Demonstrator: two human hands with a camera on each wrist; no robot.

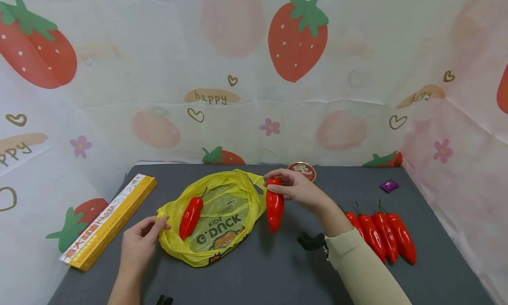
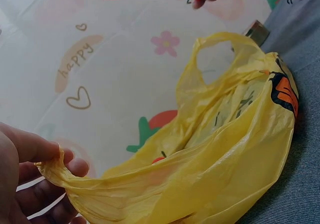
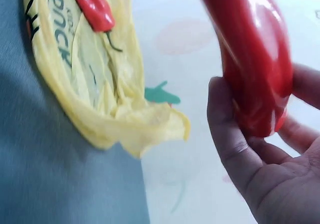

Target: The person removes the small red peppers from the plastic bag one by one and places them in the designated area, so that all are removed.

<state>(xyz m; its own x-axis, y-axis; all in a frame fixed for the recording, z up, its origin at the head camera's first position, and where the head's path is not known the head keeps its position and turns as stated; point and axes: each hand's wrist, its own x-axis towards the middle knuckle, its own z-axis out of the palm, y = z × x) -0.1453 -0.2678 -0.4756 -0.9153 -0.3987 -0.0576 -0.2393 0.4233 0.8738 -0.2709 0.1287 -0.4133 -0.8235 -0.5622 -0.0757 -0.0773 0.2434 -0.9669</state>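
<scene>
A yellow plastic bag [image 1: 174, 247] lies spread open on the dark table, with printed letters on its inside. Inside it rests one red chili pepper [image 1: 191, 217]. My left hand [image 1: 139, 241] pinches the bag's left edge between thumb and fingers, and in the left wrist view that edge is drawn up. Just past the bag's right handle, my right hand [image 1: 295, 188] holds a second red pepper [image 1: 274, 206] by its stem end, tip hanging down. In the right wrist view this glossy pepper [image 3: 255, 59] sits between thumb and fingers.
Several red peppers [image 1: 390, 236] lie in a row at the right, partly behind the right forearm. A long yellow pasta box [image 1: 111, 221] lies at the left. A round red tin [image 1: 303, 170] stands at the back, and a small purple packet [image 1: 389, 186] lies back right.
</scene>
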